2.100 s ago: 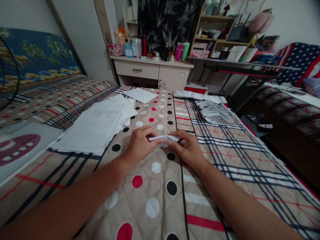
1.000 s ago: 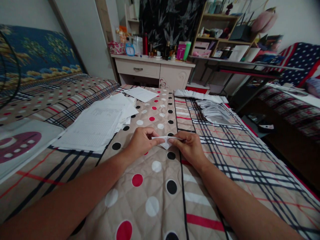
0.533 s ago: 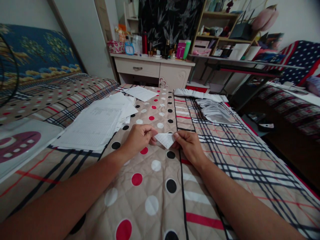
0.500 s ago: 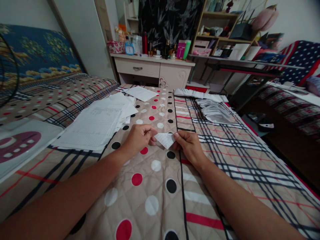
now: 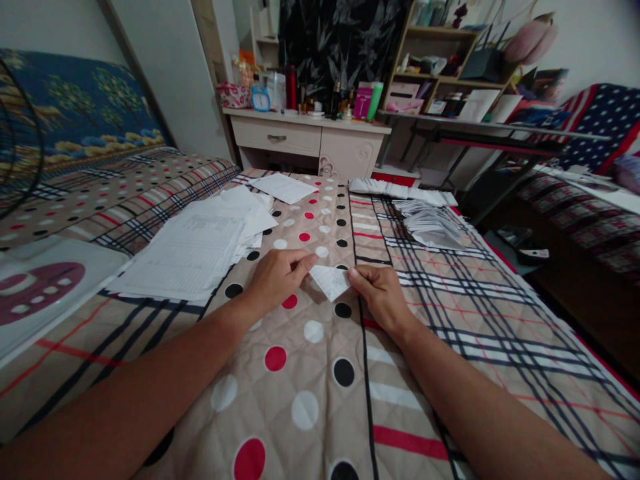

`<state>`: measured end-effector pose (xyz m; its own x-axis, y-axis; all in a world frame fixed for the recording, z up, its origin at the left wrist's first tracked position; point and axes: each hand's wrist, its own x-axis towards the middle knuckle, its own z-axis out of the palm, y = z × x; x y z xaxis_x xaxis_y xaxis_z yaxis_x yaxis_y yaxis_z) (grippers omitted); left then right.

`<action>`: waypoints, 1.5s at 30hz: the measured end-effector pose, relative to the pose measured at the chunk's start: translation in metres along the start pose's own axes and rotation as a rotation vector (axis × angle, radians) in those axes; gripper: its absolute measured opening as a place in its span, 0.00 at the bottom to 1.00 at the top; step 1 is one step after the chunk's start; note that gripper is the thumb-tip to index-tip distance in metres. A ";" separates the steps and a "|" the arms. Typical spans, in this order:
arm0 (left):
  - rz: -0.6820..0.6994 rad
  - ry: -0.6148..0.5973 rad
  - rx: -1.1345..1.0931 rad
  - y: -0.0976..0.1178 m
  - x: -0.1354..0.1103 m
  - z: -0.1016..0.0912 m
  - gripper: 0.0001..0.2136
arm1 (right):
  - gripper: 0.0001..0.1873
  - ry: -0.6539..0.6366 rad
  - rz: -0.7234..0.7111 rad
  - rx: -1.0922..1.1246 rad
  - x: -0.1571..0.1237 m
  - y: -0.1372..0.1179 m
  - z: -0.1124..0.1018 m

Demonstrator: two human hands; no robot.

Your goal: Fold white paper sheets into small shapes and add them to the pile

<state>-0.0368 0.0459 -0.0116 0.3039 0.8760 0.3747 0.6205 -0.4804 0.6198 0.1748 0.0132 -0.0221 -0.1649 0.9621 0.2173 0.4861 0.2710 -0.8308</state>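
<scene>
A small folded white paper [image 5: 330, 282] with faint printed lines lies between my hands, low over the quilted bedspread [image 5: 320, 373]. My left hand [image 5: 277, 277] pinches its left corner with fingers closed. My right hand [image 5: 377, 293] grips its right edge between thumb and fingers. The paper's flat face is turned up toward me.
A wide stack of printed sheets [image 5: 193, 247] lies to the left, with a loose sheet [image 5: 284, 187] beyond it. Several folded papers [image 5: 430, 223] are piled at the right rear. A dresser [image 5: 305, 137] and a cluttered shelf [image 5: 440, 73] stand behind the bed.
The paper, held edge-on a second ago, has been turned and flattened so its face shows. My hands have drifted slightly apart.
</scene>
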 end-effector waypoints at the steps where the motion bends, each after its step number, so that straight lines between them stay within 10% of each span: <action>1: 0.022 -0.024 -0.003 0.001 0.000 0.002 0.18 | 0.25 -0.009 -0.016 -0.023 0.000 0.000 0.000; 10: 0.107 -0.160 -0.231 0.015 -0.005 0.014 0.11 | 0.26 -0.132 -0.098 -0.051 -0.002 -0.008 0.004; 19: -0.259 -0.343 -0.522 0.013 -0.002 0.009 0.23 | 0.24 -0.138 0.151 0.472 0.000 -0.014 0.011; 35: -0.360 -0.474 -0.755 0.000 0.003 0.002 0.16 | 0.24 -0.015 0.234 0.599 0.004 -0.017 0.005; 45: -0.514 -0.239 -0.599 0.000 0.002 0.004 0.24 | 0.23 0.058 0.239 0.673 0.006 -0.014 0.003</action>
<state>-0.0333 0.0479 -0.0135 0.2746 0.9462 -0.1711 0.2539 0.1003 0.9620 0.1644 0.0153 -0.0101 -0.0647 0.9979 0.0009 -0.1349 -0.0078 -0.9908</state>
